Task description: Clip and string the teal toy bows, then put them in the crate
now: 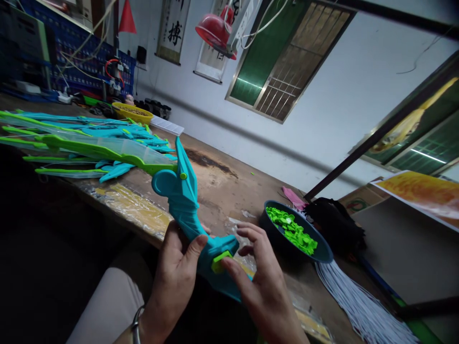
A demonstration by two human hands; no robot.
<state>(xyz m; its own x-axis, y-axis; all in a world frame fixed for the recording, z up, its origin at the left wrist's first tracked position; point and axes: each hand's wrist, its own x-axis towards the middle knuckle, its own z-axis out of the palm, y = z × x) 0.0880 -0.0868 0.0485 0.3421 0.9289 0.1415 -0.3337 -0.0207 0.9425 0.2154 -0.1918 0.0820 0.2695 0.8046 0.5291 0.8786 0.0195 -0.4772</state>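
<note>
A blue plastic toy bow (184, 203) with a green limb (143, 165) at its upper end is held tilted in front of me. My left hand (177, 272) is wrapped round its blue middle section, thumb on the near side. On the lower blue part sits a small bright green plastic piece (221, 262). The thumb of my right hand (263, 282) presses on that piece, its fingers curled near the blue tip beside it. What those fingertips touch is partly hidden. Beyond my hands, the blue lower end runs behind the right hand.
Several blue and green toy bows (118, 129) lie piled at the left of the worn table (215, 196). A dark basin (326, 255) holds green plastic pieces. White cords (358, 301) hang at the right. A yellow bowl (118, 111) stands farther back, and a red lamp (211, 31) hangs above.
</note>
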